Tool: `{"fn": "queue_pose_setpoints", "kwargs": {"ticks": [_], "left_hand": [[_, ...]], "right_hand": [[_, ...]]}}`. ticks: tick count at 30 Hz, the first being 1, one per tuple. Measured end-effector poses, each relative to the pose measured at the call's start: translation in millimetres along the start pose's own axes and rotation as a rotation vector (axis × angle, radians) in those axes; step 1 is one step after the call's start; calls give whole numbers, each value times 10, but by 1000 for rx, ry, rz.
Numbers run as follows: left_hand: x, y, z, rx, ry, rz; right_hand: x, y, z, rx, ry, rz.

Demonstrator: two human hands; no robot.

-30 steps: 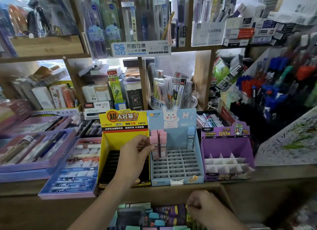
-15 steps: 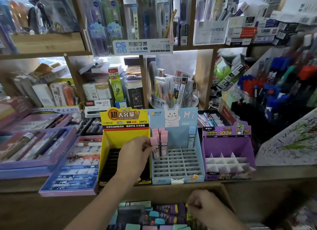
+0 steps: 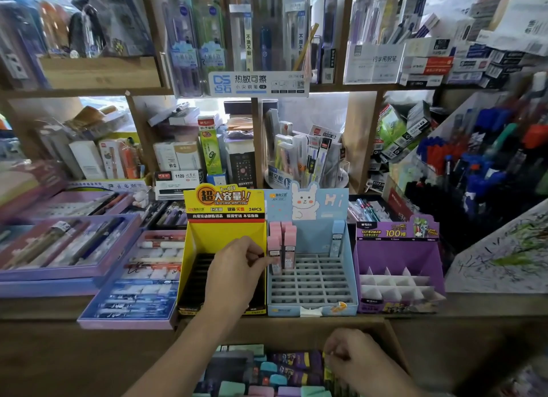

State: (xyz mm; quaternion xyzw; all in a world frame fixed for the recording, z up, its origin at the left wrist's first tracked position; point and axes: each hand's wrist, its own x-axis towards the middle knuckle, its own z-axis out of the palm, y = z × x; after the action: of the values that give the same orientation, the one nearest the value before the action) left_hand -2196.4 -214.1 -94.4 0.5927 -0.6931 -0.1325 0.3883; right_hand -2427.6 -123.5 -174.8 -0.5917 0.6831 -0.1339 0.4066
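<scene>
A light blue display box [image 3: 311,307] with a rabbit on its backboard stands on the wooden counter. Its grey grid holds several upright pink lead cases [image 3: 289,245] at the back left and one blue case [image 3: 337,239] at the back right. My left hand [image 3: 234,272] reaches over the yellow display box [image 3: 225,233] and pinches a pink case [image 3: 274,255] standing in the grid's left column. My right hand [image 3: 353,361] is low in a cardboard box [image 3: 394,343] of small packs, fingers curled; what it holds is hidden.
A purple display box [image 3: 397,248] with white dividers sits right of the blue one. Purple and blue pen trays [image 3: 68,248] lie to the left. Wooden shelves [image 3: 89,91] packed with stationery rise behind. A slanted rack of pens [image 3: 480,165] stands at the right.
My left hand has lowered the pink case a little into the grid's left column. My right hand stays in the cardboard box.
</scene>
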Motion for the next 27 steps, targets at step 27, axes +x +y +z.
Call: {"fn": "queue_pose_setpoints", "kwargs": {"ticks": [27], "left_hand": [[-1708,-567,-260,-121,-791,-393]], "right_hand": [[-570,-244,557,-427,-341,-252]]}}
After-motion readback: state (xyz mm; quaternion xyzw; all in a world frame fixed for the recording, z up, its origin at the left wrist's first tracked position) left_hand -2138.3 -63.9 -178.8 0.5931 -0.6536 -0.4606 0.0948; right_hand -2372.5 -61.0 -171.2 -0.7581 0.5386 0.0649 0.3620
